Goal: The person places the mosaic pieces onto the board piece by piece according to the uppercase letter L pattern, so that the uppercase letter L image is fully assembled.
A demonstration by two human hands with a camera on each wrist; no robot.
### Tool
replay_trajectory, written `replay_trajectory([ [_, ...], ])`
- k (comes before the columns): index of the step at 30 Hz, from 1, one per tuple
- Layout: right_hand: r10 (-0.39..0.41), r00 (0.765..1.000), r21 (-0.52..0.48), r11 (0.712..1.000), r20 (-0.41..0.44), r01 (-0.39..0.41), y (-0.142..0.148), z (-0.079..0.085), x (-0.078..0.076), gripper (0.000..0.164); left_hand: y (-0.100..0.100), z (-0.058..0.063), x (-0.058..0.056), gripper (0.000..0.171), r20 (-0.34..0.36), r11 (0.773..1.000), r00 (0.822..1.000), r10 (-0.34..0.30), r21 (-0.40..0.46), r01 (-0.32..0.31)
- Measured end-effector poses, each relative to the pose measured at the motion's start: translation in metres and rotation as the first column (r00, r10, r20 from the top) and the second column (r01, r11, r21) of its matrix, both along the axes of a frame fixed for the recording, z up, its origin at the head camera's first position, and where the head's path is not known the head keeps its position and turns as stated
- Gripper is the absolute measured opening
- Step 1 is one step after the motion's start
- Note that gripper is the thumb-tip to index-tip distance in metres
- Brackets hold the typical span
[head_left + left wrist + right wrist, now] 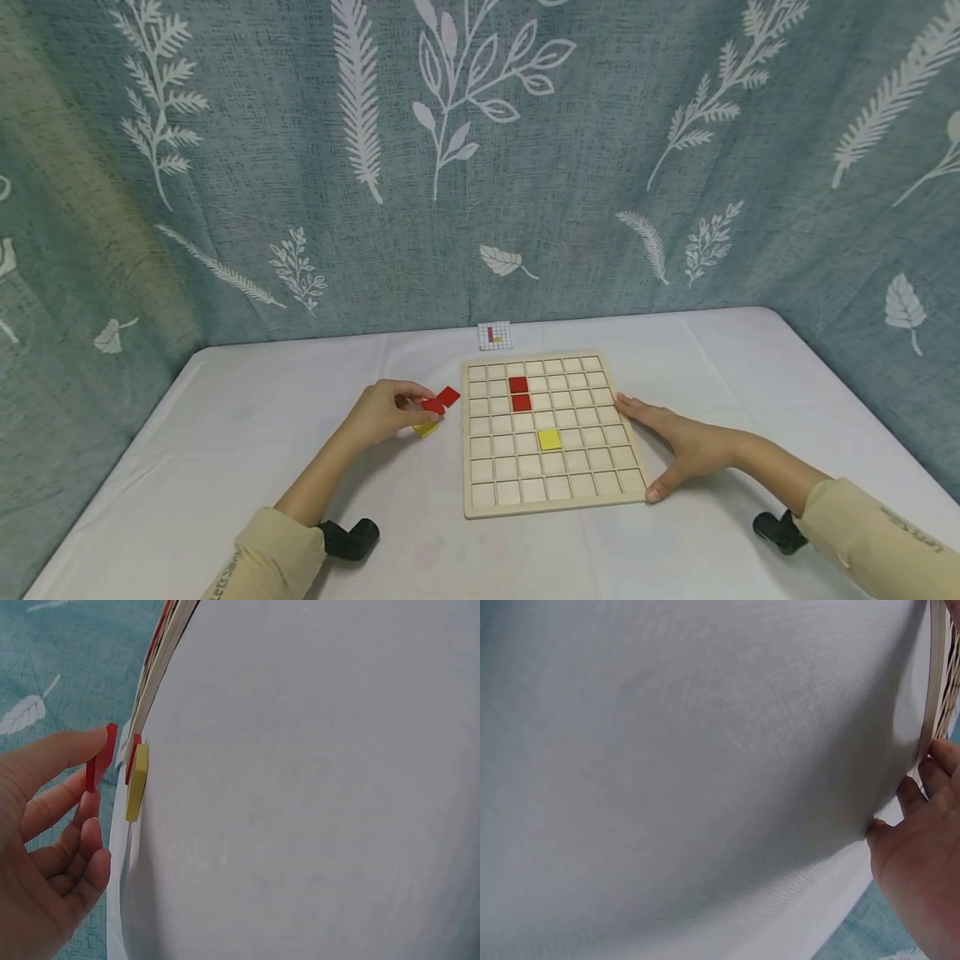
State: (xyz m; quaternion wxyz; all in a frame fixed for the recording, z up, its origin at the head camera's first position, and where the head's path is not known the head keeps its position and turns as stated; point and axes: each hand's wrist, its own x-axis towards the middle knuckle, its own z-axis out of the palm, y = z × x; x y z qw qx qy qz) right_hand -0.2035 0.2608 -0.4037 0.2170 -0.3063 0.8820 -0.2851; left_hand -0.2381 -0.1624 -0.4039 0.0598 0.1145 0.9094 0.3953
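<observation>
Between thumb and fingers my left hand (388, 414) pinches a red square tile (433, 406), held over the cloth just left of the wooden grid board (480, 510). In the left wrist view that red tile (103, 759) is edge-on and raised off the table. A second red tile (448, 396) and a partly covered yellow tile (426, 429) lie close by. On the board, two red tiles (519, 393) fill cells one below the other, and one yellow tile (550, 439) sits lower right of them. My right hand (693, 446) rests spread along the board's right edge, thumb at its near corner.
A small printed grid card (495, 336) with a red and yellow pattern lies behind the board. White cloth (420, 517) covers the table, and a patterned green curtain (465, 233) hangs at its back. Black wrist mounts (351, 540) show at both sleeves.
</observation>
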Motion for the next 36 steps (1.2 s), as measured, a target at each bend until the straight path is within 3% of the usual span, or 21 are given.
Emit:
replay_trajectory([
  [20, 0.027, 0.999, -0.011, 1.000, -0.027, -0.027, 0.000, 0.001, -0.001, 0.119, 0.027, 0.001, 0.002, 0.028, -0.003, 0.996, 0.997, -0.076, 0.053, 0.076],
  [26, 0.025, 0.999, -0.010, 1.000, -0.023, -0.025, 0.001, 0.000, -0.001, 0.119, 0.043, 0.005, 0.001, 0.028, -0.011, 0.994, 0.996, -0.090, 0.058, 0.090],
  [36, 0.016, 1.000, -0.004, 1.000, -0.005, -0.016, -0.001, 0.001, -0.001, 0.118, 0.076, 0.006, -0.003, 0.030, -0.052, 0.983, 0.984, -0.170, 0.059, 0.173],
])
